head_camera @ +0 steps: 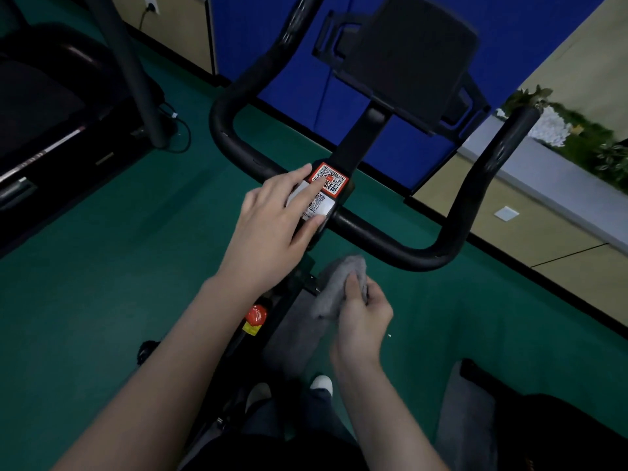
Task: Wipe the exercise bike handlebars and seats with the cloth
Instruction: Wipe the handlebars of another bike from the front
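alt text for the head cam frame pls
A person's right hand grips a grey cloth close to the black exercise-bike handlebar, while the left hand rests flat on the QR-code stickers at its centre.

A gym or fitness room: black tubular exercise-bike handlebars [373, 232] stand near a black treadmill [51, 107] on smooth green sports flooring [102, 266], with blue wall panels [272, 45] behind.

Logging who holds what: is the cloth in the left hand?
No, the right hand grips the cloth, while the left hand rests open on the handlebar stickers.
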The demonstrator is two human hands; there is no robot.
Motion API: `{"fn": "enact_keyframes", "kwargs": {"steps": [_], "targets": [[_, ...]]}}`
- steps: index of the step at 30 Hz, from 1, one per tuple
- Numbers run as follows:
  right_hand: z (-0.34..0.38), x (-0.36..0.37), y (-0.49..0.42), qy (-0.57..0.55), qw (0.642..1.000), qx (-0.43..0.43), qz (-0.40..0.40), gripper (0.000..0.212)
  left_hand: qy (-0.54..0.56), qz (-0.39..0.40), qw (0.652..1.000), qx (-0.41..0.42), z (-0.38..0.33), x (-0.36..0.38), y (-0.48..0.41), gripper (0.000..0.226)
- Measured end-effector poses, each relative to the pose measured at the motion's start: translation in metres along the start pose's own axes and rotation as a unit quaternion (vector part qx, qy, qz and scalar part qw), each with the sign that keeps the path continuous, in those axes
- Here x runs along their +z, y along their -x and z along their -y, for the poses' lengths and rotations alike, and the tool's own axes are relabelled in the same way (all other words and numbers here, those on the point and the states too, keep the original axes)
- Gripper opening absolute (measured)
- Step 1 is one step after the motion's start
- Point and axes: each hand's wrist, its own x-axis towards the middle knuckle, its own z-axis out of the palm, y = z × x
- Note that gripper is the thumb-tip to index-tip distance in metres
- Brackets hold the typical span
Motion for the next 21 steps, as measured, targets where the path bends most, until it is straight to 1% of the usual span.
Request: {"fn": "enact_keyframes", "kwargs": {"steps": [1,3,6,9,12,14,16,19,21], "targets": [[0.005,0.008,-0.002,-0.046,0.999,0.027,0.0,0.016,0.0,0.004,1.0,0.002,0.001,0.0,0.0,0.047],[0.014,0.024,-0.004,-0.113,0.992,0.047,0.017,0.017,-0.002,0.011,1.0,0.006,0.001,0.0,0.001,0.049],[0.022,0.042,-0.001,-0.172,0.981,0.07,0.045,0.016,-0.003,0.024,1.0,0.004,0.001,0.0,0.002,0.05],[0.027,0.044,-0.001,-0.195,0.974,0.107,0.036,0.012,0.013,0.033,0.999,0.005,0.003,-0.003,0.002,0.048],[0.034,0.029,-0.006,-0.218,0.965,0.143,0.025,0.007,0.02,0.035,0.999,0.01,0.004,-0.005,0.001,0.045],[0.036,0.014,-0.009,-0.24,0.959,0.152,0.008,0.007,0.019,0.027,0.999,0.009,0.002,-0.005,0.001,0.044],[0.035,0.005,-0.01,-0.238,0.96,0.144,0.003,0.01,0.012,0.006,1.0,0.016,-0.002,-0.005,0.001,0.04],[0.032,0.011,-0.009,-0.216,0.968,0.123,0.025,0.008,0.002,-0.042,0.997,0.067,-0.01,-0.004,-0.001,0.033],[0.031,0.019,-0.01,-0.202,0.97,0.124,0.043,0.007,0.011,-0.051,0.993,0.103,-0.017,-0.002,-0.007,0.028]]}}
